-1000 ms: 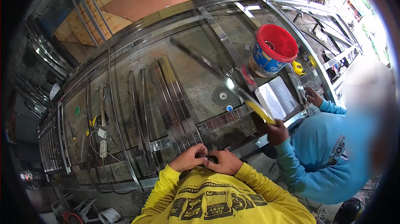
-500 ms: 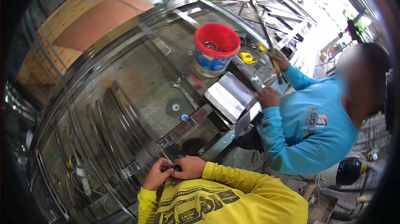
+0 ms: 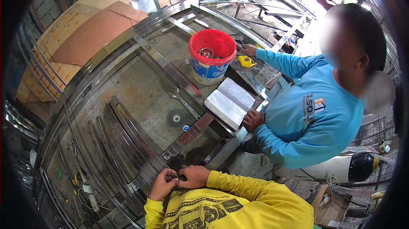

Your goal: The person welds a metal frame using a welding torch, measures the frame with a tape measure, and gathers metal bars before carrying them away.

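Note:
My left hand (image 3: 162,185) and my right hand (image 3: 196,177) meet in front of my yellow shirt, at the near edge of a metal frame (image 3: 179,141). The fingers of my left hand are pinched together; whatever they hold is too small to name. A small dark piece (image 3: 182,178) shows at the curled fingers of my right hand. Closest to both hands are the frame's reddish-brown crossbar (image 3: 187,136) and several long metal strips (image 3: 132,131) lying to the left.
A person in blue (image 3: 315,110) stands at right, one hand by an open notebook (image 3: 230,101), the other near a yellow tape measure (image 3: 246,61). A red-rimmed bucket (image 3: 211,61), an adjustable wrench (image 3: 184,101), a grinding disc (image 3: 176,118) and a gas cylinder (image 3: 332,168) are around.
The person in blue no longer holds the yellow-handled tool and now reaches beside the bucket. The notebook lies spread wider, pages showing. My hands stay together, the fingers shifted slightly.

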